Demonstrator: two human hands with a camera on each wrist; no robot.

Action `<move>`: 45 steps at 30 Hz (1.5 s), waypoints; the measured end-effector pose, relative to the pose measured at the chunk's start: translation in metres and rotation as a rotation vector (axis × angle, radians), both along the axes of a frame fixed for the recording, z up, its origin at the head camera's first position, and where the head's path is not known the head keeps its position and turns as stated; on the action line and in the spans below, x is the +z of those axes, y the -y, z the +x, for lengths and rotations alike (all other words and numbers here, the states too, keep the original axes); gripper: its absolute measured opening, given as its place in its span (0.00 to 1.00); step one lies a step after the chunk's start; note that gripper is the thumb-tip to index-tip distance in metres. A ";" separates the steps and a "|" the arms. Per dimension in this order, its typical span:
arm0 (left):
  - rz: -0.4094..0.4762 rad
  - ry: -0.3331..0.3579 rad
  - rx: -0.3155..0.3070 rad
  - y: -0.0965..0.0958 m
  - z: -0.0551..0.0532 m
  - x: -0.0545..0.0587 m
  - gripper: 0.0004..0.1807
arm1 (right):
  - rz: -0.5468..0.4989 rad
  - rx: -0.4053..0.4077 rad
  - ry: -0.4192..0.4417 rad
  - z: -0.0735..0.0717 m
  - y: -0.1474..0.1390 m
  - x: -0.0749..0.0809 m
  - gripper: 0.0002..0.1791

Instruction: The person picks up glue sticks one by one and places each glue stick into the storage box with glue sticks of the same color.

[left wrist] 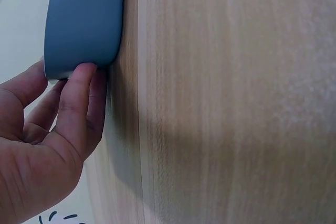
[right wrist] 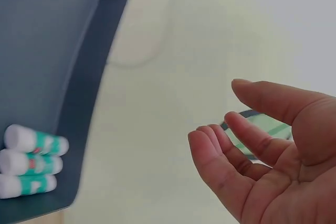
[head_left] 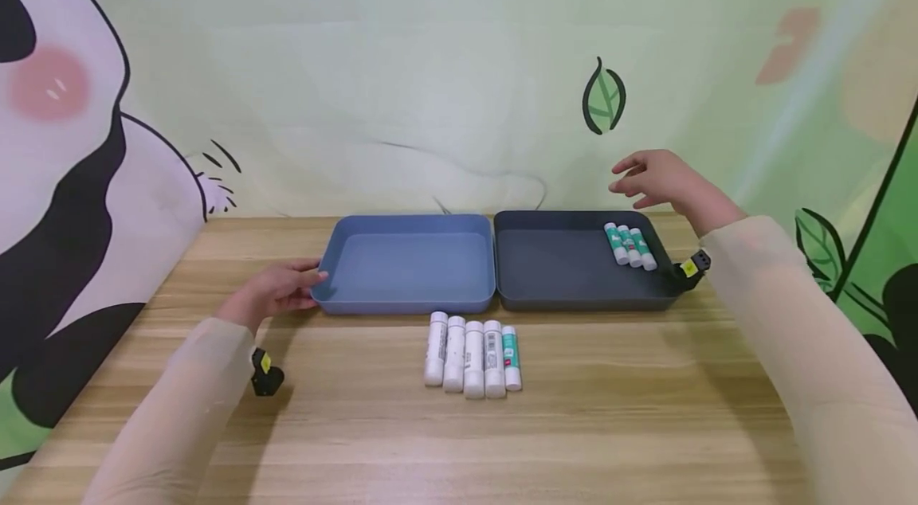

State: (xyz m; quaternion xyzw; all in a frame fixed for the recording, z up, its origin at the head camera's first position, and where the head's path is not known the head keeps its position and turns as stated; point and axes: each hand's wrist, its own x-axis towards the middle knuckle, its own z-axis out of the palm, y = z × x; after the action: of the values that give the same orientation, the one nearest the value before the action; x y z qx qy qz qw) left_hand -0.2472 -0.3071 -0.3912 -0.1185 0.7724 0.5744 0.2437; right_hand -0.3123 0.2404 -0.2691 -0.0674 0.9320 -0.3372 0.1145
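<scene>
My left hand [head_left: 283,287] grips the left end of a shallow blue tray [head_left: 412,306]. In the left wrist view, fingers and thumb of that hand [left wrist: 47,140] meet the end of the blue tray [left wrist: 84,24]. Past the far right corner of the dark grey tray [head_left: 559,302], my right hand [head_left: 656,177] hangs in the air, loosely bent and holding nothing. Three small green-and-white glue sticks [head_left: 629,246] lie side by side at the right in the dark tray. The right wrist view shows these glue sticks [right wrist: 31,163] apart from the hand [right wrist: 268,161].
Several larger white sticks [head_left: 473,359] lie in a row on the wooden table [head_left: 358,425], in front of where the trays meet. A smaller green-and-white glue stick [head_left: 511,358] ends the row at the right. Behind the table hangs a printed backdrop [head_left: 430,91].
</scene>
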 end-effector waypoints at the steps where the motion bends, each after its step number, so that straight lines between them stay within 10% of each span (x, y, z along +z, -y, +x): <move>1: -0.001 -0.001 0.002 0.000 0.000 0.000 0.38 | -0.004 0.008 -0.015 0.004 0.001 0.003 0.29; 15: 0.023 0.000 -0.027 0.000 -0.001 -0.003 0.39 | -0.015 0.059 -0.138 0.061 0.011 0.018 0.28; 24: 0.013 -0.004 -0.016 -0.003 -0.001 -0.003 0.38 | -0.168 0.107 -0.109 0.096 0.027 -0.010 0.28; 32: 0.009 0.001 -0.004 -0.002 0.000 -0.003 0.38 | -0.361 0.157 0.082 0.125 0.046 -0.048 0.33; 45: 0.010 0.007 -0.010 -0.001 0.000 -0.003 0.39 | -0.534 0.008 0.398 0.148 0.082 -0.102 0.37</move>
State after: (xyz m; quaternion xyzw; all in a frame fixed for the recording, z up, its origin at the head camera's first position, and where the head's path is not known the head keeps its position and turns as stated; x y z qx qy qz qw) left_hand -0.2477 -0.3064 -0.3942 -0.1156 0.7692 0.5767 0.2499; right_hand -0.1639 0.1586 -0.3714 -0.0313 0.7697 -0.5758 0.2739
